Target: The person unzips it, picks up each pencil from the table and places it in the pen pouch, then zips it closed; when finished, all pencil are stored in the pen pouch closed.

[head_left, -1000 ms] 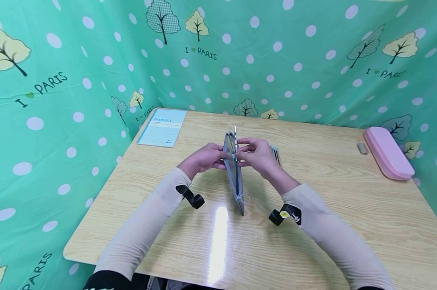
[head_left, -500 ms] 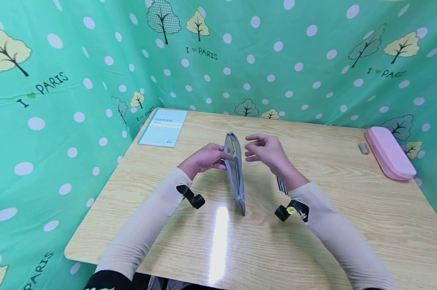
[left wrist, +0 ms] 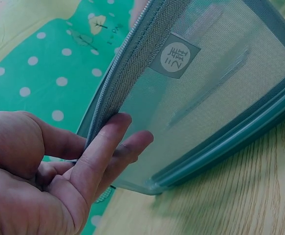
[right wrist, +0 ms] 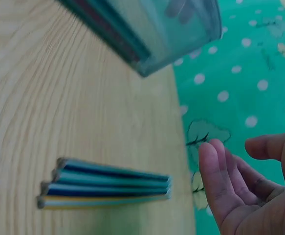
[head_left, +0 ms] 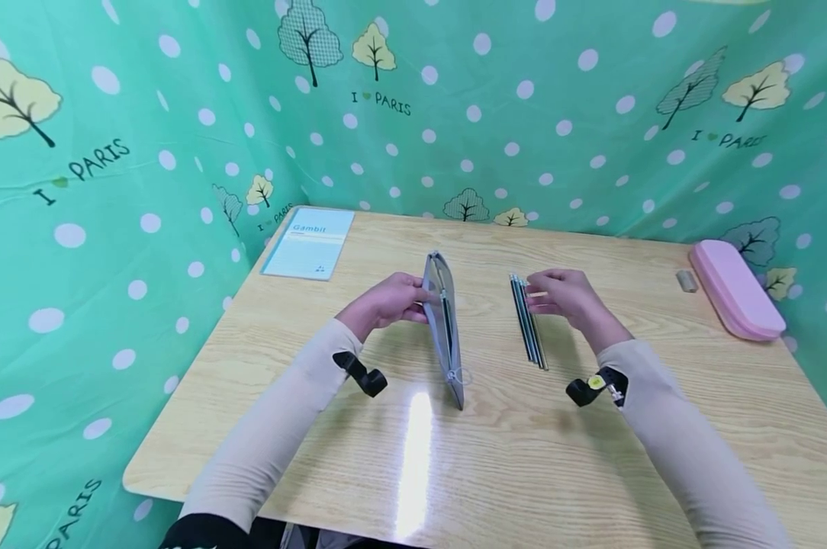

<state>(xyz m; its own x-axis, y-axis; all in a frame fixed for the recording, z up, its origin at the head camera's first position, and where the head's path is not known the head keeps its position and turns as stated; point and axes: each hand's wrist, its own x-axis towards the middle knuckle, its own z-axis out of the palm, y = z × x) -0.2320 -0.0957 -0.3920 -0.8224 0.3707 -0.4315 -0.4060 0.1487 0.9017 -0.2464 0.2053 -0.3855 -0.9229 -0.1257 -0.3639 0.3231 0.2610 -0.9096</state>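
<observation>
My left hand (head_left: 389, 297) pinches the mesh pouch (left wrist: 210, 93) upright, presumably so it gapes upward; my right hand (head_left: 561, 296), relaxed and empty, hovers beside the pencils (head_left: 528, 328) bunched on the tabletop (head_left: 317, 457).

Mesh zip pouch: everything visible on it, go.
The mesh zip pouch is flat and greyish, with translucent, fabric-like mesh panels. A zipper edges its parted mouth; a label with a pale round emblem sits just below. It stands on its long edge, tilted, above the table; contact there is unclear. Slender pencil-like items show inside. The left hand pinches its rim.
</observation>
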